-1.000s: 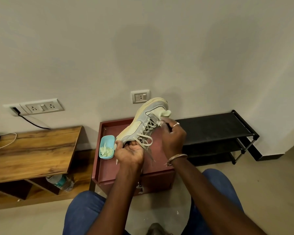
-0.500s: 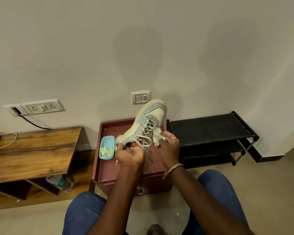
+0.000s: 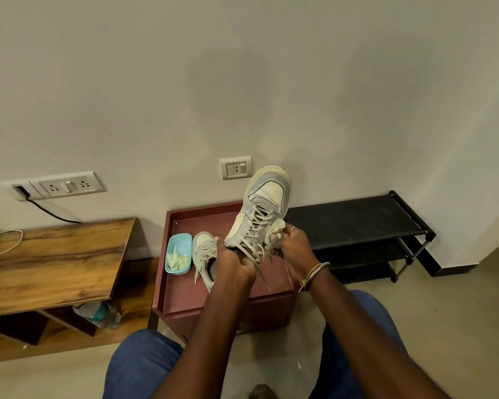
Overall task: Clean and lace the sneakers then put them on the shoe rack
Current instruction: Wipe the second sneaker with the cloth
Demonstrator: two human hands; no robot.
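Pinching a crumpled wipe (image 3: pixel 277 228), are they, those right fingers (image 3: pixel 275 240)?

Yes. The right hand (image 3: pixel 293 250) curls round the wipe and presses it against the side of the sneaker (image 3: pixel 264 205), by the laces (image 3: pixel 255 243). The left hand (image 3: pixel 236 262) grips the same sneaker at its heel end, fingers curled tight. It holds the shoe toe-up above the maroon tabletop (image 3: pixel 182 292).

And the other shoe?

The second sneaker (image 3: pixel 203 250) lies on the tabletop, just left of the left hand. It sits beside a blue tub (image 3: pixel 178 271) with more wipes in it. Its laces look threaded but loose.

So how far along, would you say?

In the cleaning step, I judge. The held sneaker has laces through its eyelets, and their ends hang untied past the left hand. How much lacing is left I cannot tell, nor whether the second sneaker is already wiped.

What remains, then?

Finishing the wipe, tidying and tying both sets of laces, then setting the pair on the shoe rack (image 3: pixel 354 223). That stands to the right of the tabletop, against the wall. Neither shoe is on it yet.
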